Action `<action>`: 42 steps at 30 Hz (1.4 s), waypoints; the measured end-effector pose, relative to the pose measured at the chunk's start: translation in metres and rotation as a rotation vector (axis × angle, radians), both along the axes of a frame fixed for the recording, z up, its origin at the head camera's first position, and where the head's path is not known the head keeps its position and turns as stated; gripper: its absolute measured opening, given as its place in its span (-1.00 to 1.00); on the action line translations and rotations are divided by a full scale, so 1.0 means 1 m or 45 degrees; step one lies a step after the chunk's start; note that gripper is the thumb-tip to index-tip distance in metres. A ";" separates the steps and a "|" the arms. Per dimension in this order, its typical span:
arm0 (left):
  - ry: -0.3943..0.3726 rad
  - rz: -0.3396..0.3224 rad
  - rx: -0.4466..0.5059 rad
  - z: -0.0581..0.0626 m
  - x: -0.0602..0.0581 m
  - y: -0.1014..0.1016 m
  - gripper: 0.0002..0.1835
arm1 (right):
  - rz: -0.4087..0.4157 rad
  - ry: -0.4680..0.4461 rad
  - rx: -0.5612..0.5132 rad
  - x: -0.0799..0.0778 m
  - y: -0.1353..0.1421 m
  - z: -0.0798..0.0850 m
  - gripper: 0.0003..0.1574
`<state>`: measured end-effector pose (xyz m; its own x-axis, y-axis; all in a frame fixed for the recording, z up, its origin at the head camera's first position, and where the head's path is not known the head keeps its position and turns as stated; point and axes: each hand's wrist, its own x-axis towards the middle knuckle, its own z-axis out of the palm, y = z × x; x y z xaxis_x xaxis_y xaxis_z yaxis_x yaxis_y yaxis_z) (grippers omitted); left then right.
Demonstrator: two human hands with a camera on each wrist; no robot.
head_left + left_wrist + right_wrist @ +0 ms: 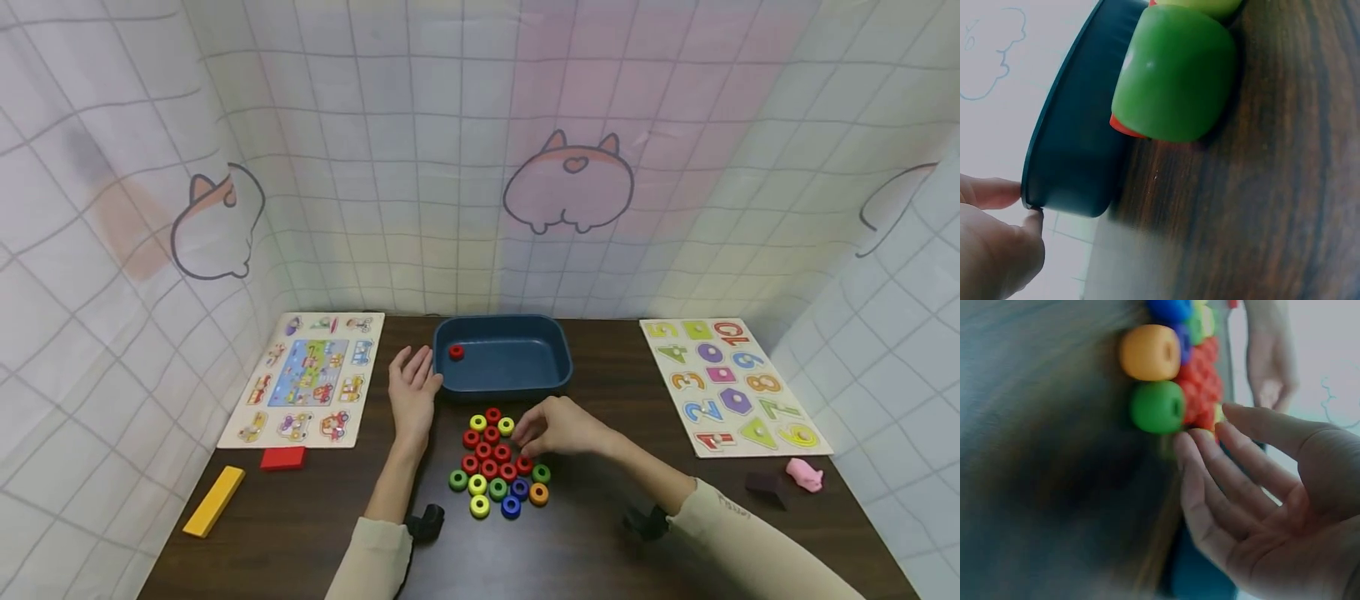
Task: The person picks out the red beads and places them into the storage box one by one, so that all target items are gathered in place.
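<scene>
My left hand (412, 396) is at the left side of a dark blue tray (502, 390), its fingers extended. In the left wrist view, fingertips touch the tray's rim near a corner. One red bead (456, 352) lies inside the tray. In front of it several round beads with holes are grouped on the table: red, yellow, green, blue and an orange bead (538, 494). My right hand (558, 427) reaches over the group's right edge, fingers loosely bent, fingertips close to the red and yellow beads. A green bead (1157, 407) sits just beside those fingertips in the right wrist view.
A picture puzzle board (288, 427) lies on the left, a number puzzle board (738, 429) on the right. Near the left edge are a red block (282, 458) and a yellow block (213, 502). A pink pig figure (805, 474) and a dark block (765, 486) lie at right.
</scene>
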<state>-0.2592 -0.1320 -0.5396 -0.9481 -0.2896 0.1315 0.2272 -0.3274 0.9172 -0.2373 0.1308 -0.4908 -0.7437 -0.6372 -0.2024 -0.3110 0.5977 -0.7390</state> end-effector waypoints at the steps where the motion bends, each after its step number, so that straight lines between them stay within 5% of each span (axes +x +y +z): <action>1: 0.001 -0.001 -0.002 0.000 0.000 0.000 -0.25 | -0.005 0.002 0.015 0.002 0.001 -0.004 -0.76; 8: -0.017 0.010 0.015 0.000 -0.001 0.000 -0.24 | -0.078 -0.076 -0.014 0.013 -0.001 -0.019 -0.76; 20: -0.015 0.052 0.014 -0.001 0.000 0.001 -0.25 | -0.114 -0.335 -0.178 0.007 0.001 -0.012 -0.69; 30: -0.023 0.026 0.091 0.008 0.001 0.000 -0.23 | -0.095 -0.429 -0.296 -0.019 -0.003 0.024 -0.60; 42: -0.077 -0.017 -0.016 0.023 0.009 -0.006 -0.19 | -0.185 -0.462 -0.386 -0.070 -0.025 0.053 -0.64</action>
